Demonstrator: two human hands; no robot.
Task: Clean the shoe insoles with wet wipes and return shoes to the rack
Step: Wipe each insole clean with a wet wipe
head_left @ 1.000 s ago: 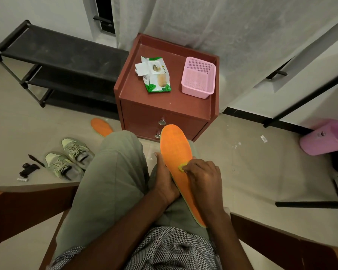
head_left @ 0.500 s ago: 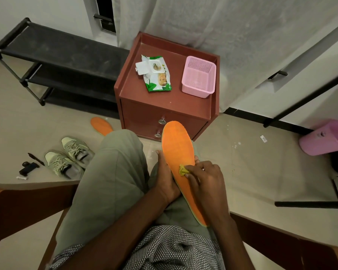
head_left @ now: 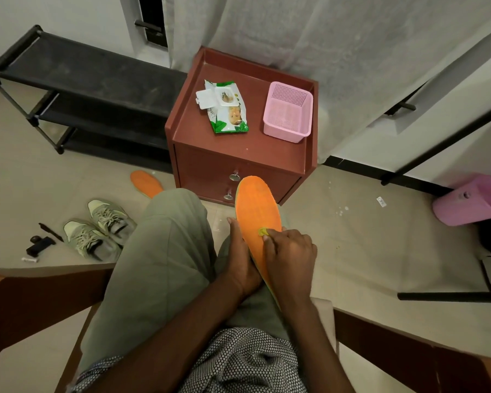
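An orange insole [head_left: 256, 211] lies tilted on my lap, toe pointing away. My left hand [head_left: 240, 259] grips its left edge from beside and below. My right hand [head_left: 291, 258] pinches a small bunched wet wipe [head_left: 264, 231], stained yellowish, and presses it on the insole's middle. A second orange insole [head_left: 145, 182] lies on the floor by the cabinet. Two grey-green sneakers [head_left: 97, 229] sit side by side on the floor at left. The wet wipe pack [head_left: 227, 110], its lid flipped open, lies on the brown cabinet [head_left: 199, 129]. The black shoe rack [head_left: 77, 72] stands at far left.
A pink basket [head_left: 288, 112] sits on the cabinet beside the pack. A pink bin [head_left: 468, 201] lies at the right. Small dark objects [head_left: 40, 242] lie on the floor left of the sneakers. Wooden chair arms [head_left: 34, 290] flank my legs. A curtain [head_left: 323, 52] hangs behind.
My right hand with the wipe has shifted slightly along the insole's middle, rubbing it. My left hand keeps its hold on the insole.
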